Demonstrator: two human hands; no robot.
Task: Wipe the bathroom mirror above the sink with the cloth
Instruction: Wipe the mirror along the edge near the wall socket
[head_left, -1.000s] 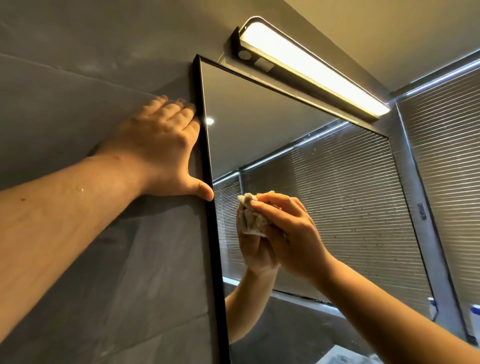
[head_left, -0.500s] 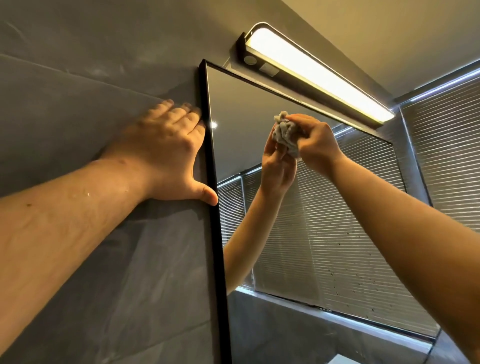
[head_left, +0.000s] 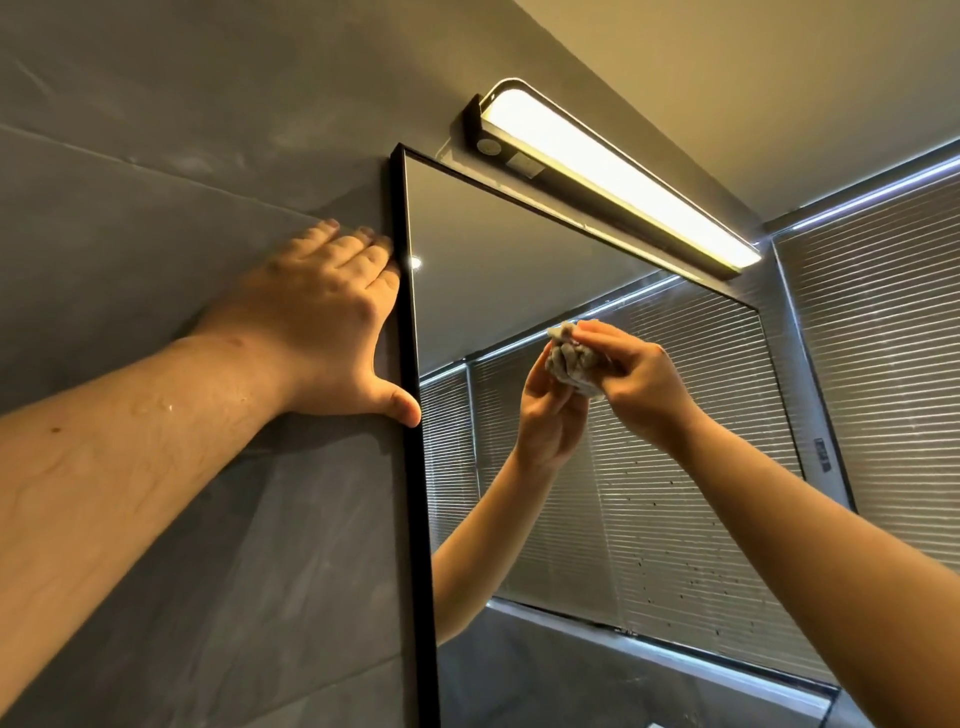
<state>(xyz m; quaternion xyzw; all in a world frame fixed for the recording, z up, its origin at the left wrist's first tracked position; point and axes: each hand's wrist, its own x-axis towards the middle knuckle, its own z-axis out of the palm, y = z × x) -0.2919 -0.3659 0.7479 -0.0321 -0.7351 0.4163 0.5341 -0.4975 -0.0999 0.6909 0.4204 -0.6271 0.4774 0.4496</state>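
Observation:
The black-framed mirror (head_left: 498, 260) fills the middle of the view, seen from below. My right hand (head_left: 639, 379) grips a bunched grey-white cloth (head_left: 571, 361) and presses it against the glass in the mirror's upper middle. Its reflection meets it from the left. My left hand (head_left: 327, 322) lies flat on the grey wall, fingers straight, beside the mirror's left frame, with the thumb touching the frame edge. Small dark specks dot the lower right of the glass.
A lit bar lamp (head_left: 613, 176) juts out just above the mirror's top edge. Closed window blinds (head_left: 883, 364) cover the right wall. Grey wall tiles (head_left: 156, 208) spread to the left.
My right hand with the cloth first swept up from the mirror's middle towards the top edge, then came back down and right. My left hand stayed on the wall.

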